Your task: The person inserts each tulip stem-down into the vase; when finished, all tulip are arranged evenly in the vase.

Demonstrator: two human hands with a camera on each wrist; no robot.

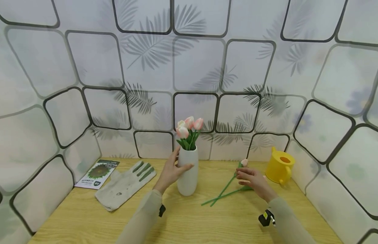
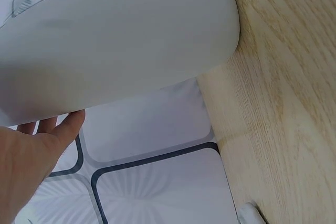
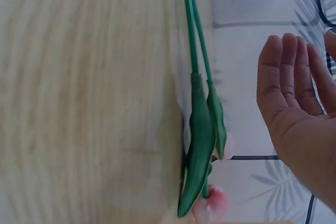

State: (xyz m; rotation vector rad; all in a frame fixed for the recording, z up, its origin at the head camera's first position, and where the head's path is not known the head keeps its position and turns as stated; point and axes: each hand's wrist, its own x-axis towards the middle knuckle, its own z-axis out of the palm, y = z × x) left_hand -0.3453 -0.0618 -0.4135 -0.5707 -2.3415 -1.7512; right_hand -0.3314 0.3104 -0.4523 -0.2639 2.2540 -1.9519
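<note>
A tall white vase (image 1: 188,178) stands upright on the table, holding several pink and white tulips (image 1: 189,128) with green leaves. My left hand (image 1: 173,169) holds the vase at its left side, thumb across the front and fingers around the back. In the left wrist view the vase (image 2: 131,40) hides part of those fingers. Two loose tulips (image 1: 225,187) lie with crossed stems on the table to the right. Above their heads hovers my right hand (image 1: 253,180), fingers extended and holding nothing. The right wrist view shows this hand (image 3: 294,87) apart from the tulips (image 3: 200,129).
A yellow watering can (image 1: 278,168) stands at the far right, beyond my right hand. On the left lie a pale work glove (image 1: 123,188) with green fingertips and a sunflower seed packet (image 1: 97,174). Patterned fabric walls (image 1: 152,112) border the wooden table (image 1: 189,220).
</note>
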